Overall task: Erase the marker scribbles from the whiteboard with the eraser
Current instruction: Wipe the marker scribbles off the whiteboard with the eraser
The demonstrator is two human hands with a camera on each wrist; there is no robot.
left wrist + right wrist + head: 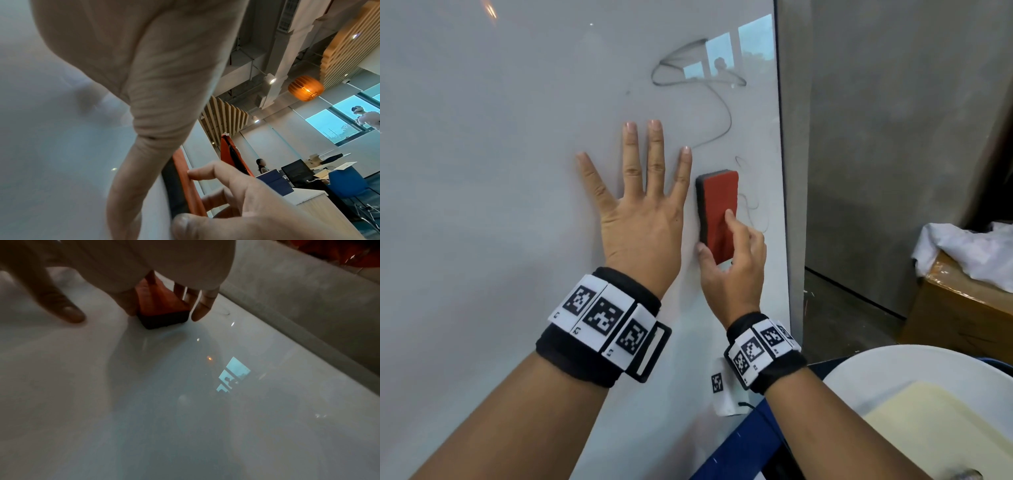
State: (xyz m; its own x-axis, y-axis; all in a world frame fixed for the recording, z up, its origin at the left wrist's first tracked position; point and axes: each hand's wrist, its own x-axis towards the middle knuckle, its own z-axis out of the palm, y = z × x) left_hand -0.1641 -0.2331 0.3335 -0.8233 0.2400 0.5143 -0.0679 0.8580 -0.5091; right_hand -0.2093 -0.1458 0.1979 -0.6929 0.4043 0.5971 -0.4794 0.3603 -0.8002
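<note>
The whiteboard (500, 154) stands upright in front of me. A black marker loop (697, 65) sits high on its right side, and a line (724, 116) trails down from it. Fainter scribbles (753, 205) lie beside the red eraser (719, 212), whose dark felt is against the board. My right hand (717, 236) grips the eraser's lower half, thumb on its left edge. My left hand (640, 212) lies flat on the board just left of it, fingers spread. The right wrist view shows the eraser (162, 313) between my fingers (202, 308). The left wrist view shows the eraser's edge (185, 178).
The board's right edge (782, 171) meets a grey concrete wall (893, 137). A cardboard box (959, 318) with white cloth (972, 246) stands at the right. A white round table (887, 370) with a cream pad (935, 431) is at lower right. A small marker tag (719, 387) hangs low on the board.
</note>
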